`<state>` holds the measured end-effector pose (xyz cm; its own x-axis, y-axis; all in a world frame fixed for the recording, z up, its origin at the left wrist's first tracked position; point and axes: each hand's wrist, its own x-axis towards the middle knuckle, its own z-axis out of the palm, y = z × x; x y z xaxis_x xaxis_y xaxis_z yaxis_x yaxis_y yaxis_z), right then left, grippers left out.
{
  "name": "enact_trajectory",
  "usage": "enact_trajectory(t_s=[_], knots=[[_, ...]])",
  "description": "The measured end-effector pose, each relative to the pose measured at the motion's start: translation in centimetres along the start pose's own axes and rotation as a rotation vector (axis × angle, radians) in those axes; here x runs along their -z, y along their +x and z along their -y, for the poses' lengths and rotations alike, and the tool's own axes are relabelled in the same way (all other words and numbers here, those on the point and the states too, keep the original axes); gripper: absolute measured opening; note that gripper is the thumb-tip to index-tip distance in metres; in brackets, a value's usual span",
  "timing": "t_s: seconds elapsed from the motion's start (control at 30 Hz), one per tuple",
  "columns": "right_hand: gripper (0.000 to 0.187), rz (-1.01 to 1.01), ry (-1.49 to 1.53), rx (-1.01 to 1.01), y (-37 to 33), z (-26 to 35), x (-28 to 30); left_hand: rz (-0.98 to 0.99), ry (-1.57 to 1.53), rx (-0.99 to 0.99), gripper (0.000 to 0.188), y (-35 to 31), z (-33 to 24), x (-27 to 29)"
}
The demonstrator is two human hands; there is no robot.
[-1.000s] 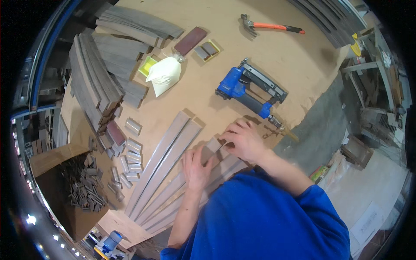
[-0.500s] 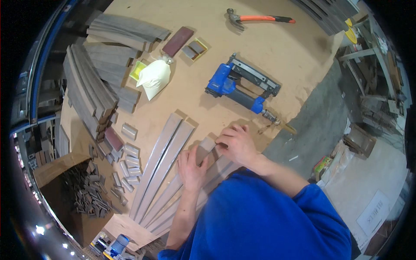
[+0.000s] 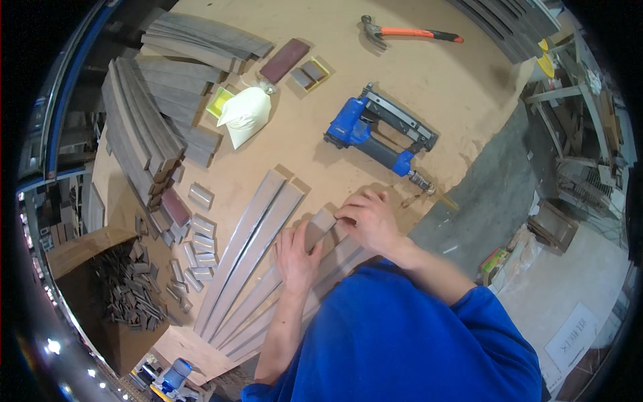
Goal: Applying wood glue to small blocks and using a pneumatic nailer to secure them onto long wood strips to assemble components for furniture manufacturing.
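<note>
Several long grey-brown wooden slats fan out on the workbench in front of me. My left hand [image 3: 297, 256] rests over one wooden slat [image 3: 323, 218] near its far end, with fingers and thumb along its sides. At that same end, my right hand [image 3: 368, 218] has its fingers bent in a pinch against the slat's edge; the exact contact is partly hidden. To the left lie two slats side by side, the nearer one being a pale-edged slat [image 3: 276, 213]. Beyond my right hand, a blue and black air nailer [image 3: 375, 130] lies on its side with a hose fitting attached.
A claw hammer [image 3: 412, 31] lies at the back. Slats are stacked [image 3: 144, 130] at left, near short wooden blocks [image 3: 203, 226], a cream bag [image 3: 246, 115] and a dark red sanding block [image 3: 284, 60]. An open cardboard box [image 3: 90, 251] holds small offcuts. The bench edge [image 3: 469, 181] drops off at right.
The view has shifted slightly, so the bench things appear a little to the right. Both hands stay at the same slat with almost the same grip.
</note>
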<state>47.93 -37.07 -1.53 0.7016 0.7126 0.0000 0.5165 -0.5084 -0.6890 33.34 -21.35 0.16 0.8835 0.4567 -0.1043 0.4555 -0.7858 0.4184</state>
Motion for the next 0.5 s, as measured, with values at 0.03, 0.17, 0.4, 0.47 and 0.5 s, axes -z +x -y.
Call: enact_trajectory(t_s=[0.03, 0.17, 0.4, 0.47, 0.5], knots=[[0.020, 0.012, 0.002, -0.009, 0.1, 0.1, 0.1, -0.001, 0.001, -0.001, 0.057, 0.0, 0.0, -0.1], [0.029, 0.069, -0.027, -0.060, 0.6, 1.2, 0.7, -0.003, 0.002, 0.002, 0.057, -0.1, 0.1, -0.1], [0.030, 0.126, -0.004, -0.038, -0.4, 0.0, 0.5, -0.044, 0.005, -0.015, 0.055, 0.0, 0.0, -0.1], [0.029, 0.326, -0.001, -0.022, -0.5, -0.9, 1.9, -0.055, -0.021, -0.024, 0.054, -0.1, 0.0, 0.0], [0.029, 0.339, -0.008, -0.006, -0.1, -1.4, 2.7, -0.067, -0.025, -0.007, 0.054, -0.1, 0.0, 0.0]])
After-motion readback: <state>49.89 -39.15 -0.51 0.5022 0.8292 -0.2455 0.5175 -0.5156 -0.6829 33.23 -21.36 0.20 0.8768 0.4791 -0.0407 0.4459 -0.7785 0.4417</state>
